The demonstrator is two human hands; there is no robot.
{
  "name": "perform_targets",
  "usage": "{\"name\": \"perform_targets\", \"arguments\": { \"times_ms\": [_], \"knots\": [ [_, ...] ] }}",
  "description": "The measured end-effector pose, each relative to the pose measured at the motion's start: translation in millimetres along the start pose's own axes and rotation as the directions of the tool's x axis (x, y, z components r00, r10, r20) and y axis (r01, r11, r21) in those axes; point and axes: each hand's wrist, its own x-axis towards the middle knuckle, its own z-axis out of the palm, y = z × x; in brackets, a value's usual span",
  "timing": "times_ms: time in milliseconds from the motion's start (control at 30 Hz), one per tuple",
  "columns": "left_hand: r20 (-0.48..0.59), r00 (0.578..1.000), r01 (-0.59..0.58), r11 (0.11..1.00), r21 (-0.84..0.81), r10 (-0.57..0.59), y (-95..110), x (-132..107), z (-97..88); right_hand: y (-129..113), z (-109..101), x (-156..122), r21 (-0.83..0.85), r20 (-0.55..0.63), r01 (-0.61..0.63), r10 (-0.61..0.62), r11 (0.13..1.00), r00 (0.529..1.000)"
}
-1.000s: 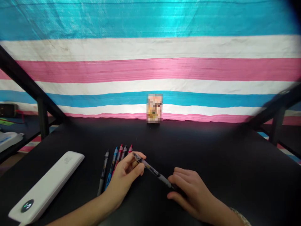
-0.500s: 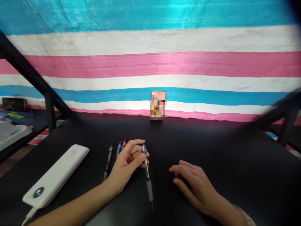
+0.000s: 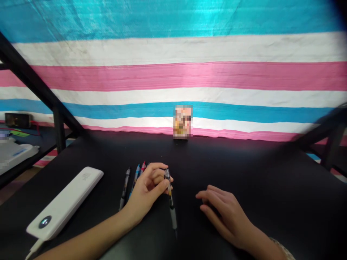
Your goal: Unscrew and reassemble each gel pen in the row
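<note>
In my left hand (image 3: 151,187) is a pen (image 3: 171,206) with a clear barrel and a grey grip, pinched near its upper end. Its tip points down toward me, and I cannot tell whether it touches the black table (image 3: 244,166). My right hand (image 3: 223,213) rests to the right of the pen, fingers loosely bent and apart, holding nothing. Beside my left hand lie a black pen (image 3: 125,186), a blue pen (image 3: 135,176) and a red pen (image 3: 143,167); the hand and wrist partly cover them.
A white power bank (image 3: 66,202) with a cable (image 3: 35,247) lies at the left. Toward the back edge stands a small blurred-out box-like object (image 3: 183,122). Black frame bars (image 3: 40,83) and a striped sheet (image 3: 173,76) bound the table. A phone (image 3: 18,120) sits far left.
The view has shifted very slightly. The pen in my left hand has turned a little about its length; my right hand stays in place.
</note>
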Motion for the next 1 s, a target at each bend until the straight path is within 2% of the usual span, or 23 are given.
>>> {"name": "perform_targets", "arguments": {
  "times_ms": [233, 467, 733, 867, 1000],
  "knots": [
    [0.053, 0.998, 0.031, 0.999, 0.008, -0.032, 1.4, -2.3, -0.1, 0.6, 0.6, -0.4, -0.002, 0.026, -0.003, 0.003, 1.000, 1.000],
    [-0.004, 1.000, 0.014, 1.000, -0.019, -0.014, 0.6, -1.0, 1.1, -0.3, 0.7, -1.2, -0.005, 0.001, 0.001, -0.001, 1.000, 1.000],
    [0.018, 0.999, 0.036, 0.999, 0.019, -0.036, 1.1, -0.6, 0.4, 0.7, 1.2, -0.3, -0.002, 0.014, -0.001, 0.001, 1.000, 1.000],
    [-0.027, 1.000, 0.005, 1.000, 0.012, -0.005, 3.2, 1.8, -0.4, -0.5, 0.4, 0.1, -0.008, 0.011, 0.002, -0.002, 1.000, 1.000],
    [-0.026, 0.999, -0.028, 0.998, 0.052, 0.029, 7.1, 4.8, -4.5, -0.6, 0.4, -0.1, -0.010, 0.016, 0.013, -0.013, 1.000, 1.000]
  ]
}}
